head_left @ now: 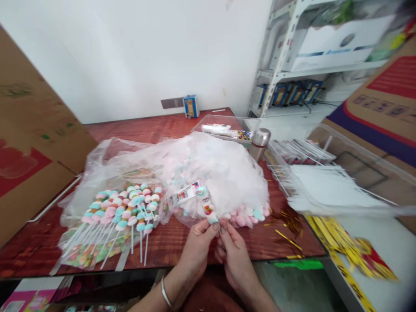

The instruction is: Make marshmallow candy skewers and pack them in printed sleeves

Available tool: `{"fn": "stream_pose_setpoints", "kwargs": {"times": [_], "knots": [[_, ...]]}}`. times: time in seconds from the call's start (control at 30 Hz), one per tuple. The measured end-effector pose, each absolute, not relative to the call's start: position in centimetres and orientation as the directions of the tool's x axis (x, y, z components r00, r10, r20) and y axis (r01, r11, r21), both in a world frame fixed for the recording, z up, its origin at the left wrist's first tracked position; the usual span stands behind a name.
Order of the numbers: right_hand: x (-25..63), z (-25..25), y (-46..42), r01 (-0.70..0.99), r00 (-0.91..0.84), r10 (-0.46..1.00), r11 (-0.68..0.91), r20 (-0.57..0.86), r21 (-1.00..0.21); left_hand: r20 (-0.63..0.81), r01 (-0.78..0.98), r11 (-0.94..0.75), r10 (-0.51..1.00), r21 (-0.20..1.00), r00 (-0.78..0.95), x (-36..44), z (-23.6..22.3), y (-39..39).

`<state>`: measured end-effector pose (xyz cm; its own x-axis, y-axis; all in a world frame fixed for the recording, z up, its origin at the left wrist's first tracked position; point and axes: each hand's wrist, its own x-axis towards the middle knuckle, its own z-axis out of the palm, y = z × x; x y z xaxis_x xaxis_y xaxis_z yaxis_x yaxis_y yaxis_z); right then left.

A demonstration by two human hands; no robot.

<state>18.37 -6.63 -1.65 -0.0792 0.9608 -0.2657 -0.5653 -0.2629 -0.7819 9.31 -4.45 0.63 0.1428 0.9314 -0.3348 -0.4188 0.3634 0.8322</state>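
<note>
Near the table's front edge, my left hand [199,242] is closed, its thumb and finger pinching the lower end of a marshmallow lollipop [208,207] in a small printed see-through wrapper. My right hand [232,248] is closed too, its fingertips pinched at the same lower end, right beside the left thumb. The lollipop's stick is hidden by my fingers. Behind it lies a big see-through bag [224,173] with loose pink, white and blue marshmallows [245,216] at its mouth. On the left, several unwrapped marshmallow lollipops [120,206] rest on a bag of colourful sweets [87,251].
Cardboard boxes stand left [39,130] and right [383,99]. A steel flask [260,143] stands by a plastic tray [224,119]. To the right are a bin [357,195] with white sticks, gold twist ties [287,221] and yellow packets [344,242]. A metal shelf [276,73] stands behind.
</note>
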Motion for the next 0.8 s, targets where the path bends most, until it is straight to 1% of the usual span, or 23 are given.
{"fn": "stream_pose_setpoints", "kwargs": {"times": [0.03, 0.07, 0.13, 0.2, 0.27, 0.33, 0.37, 0.4, 0.43, 0.47, 0.5, 0.53, 0.6, 0.7, 0.8], "knots": [[18.3, -1.6, -6.7, -0.590, -0.143, 0.948, -0.312, -0.283, -0.745, -0.374, -0.430, 0.417, 0.909, 0.801, 0.184, 9.2, 0.4, -4.6], [18.2, -1.5, -6.8, -0.592, -0.170, 0.941, -0.335, -0.293, -0.733, -0.401, -0.441, 0.450, 0.893, 0.776, 0.206, 9.2, 0.2, -4.8], [18.1, -1.3, -6.9, -0.568, -0.179, 0.936, -0.350, -0.304, -0.745, -0.416, -0.451, 0.458, 0.888, 0.766, 0.196, 9.2, 0.0, -5.1], [18.3, -1.2, -6.9, -0.511, -0.136, 0.944, -0.326, -0.300, -0.795, -0.418, -0.438, 0.456, 0.889, 0.774, 0.187, 9.2, -0.1, -5.2], [19.4, -1.1, -7.1, -0.449, -0.077, 0.957, -0.283, -0.278, -0.848, -0.390, -0.421, 0.434, 0.901, 0.797, 0.190, 9.1, -0.1, -5.0], [21.6, -0.8, -7.5, -0.292, 0.032, 0.976, -0.196, -0.214, -0.936, -0.311, -0.407, 0.349, 0.937, 0.844, 0.158, 8.6, -0.1, -4.6], [23.1, -0.8, -7.8, -0.191, 0.099, 0.980, -0.153, -0.174, -0.970, -0.267, -0.396, 0.296, 0.955, 0.869, 0.127, 8.3, -0.2, -4.3], [24.7, -0.7, -8.1, 0.198, 0.190, 0.981, -0.069, -0.031, -0.978, -0.231, -0.379, 0.249, 0.968, 0.891, 0.095, 7.9, -0.3, -3.9], [26.4, -0.8, -8.4, 0.551, 0.226, 0.971, -0.064, 0.075, -0.832, -0.207, -0.355, 0.217, 0.976, 0.909, 0.067, 7.5, -0.4, -3.6], [28.0, -0.9, -8.6, 0.776, 0.256, 0.954, -0.105, 0.158, -0.621, -0.194, -0.327, 0.198, 0.980, 0.924, 0.045, 7.1, -0.7, -3.3], [29.5, -1.1, -8.8, 0.822, 0.298, 0.937, -0.154, 0.184, -0.548, -0.188, -0.297, 0.189, 0.982, 0.936, 0.033, 6.8, -0.9, -3.1], [30.8, -1.3, -8.8, 0.845, 0.321, 0.926, -0.183, 0.201, -0.503, -0.183, -0.267, 0.184, 0.983, 0.946, 0.029, 6.6, -1.2, -3.0], [32.3, -1.8, -8.6, 0.862, 0.355, 0.909, -0.229, 0.217, -0.452, -0.175, -0.198, 0.180, 0.984, 0.964, 0.042, 6.4, -1.6, -3.0], [32.9, -2.2, -7.5, 0.866, 0.370, 0.900, -0.244, 0.230, -0.435, -0.156, -0.079, 0.164, 0.983, 0.983, 0.091, 6.4, -1.8, -3.4], [32.6, -2.3, -6.5, 0.842, 0.373, 0.894, -0.215, 0.247, -0.494, -0.121, 0.072, 0.112, 0.983, 0.991, 0.136, 6.2, -1.2, -3.4]]}}
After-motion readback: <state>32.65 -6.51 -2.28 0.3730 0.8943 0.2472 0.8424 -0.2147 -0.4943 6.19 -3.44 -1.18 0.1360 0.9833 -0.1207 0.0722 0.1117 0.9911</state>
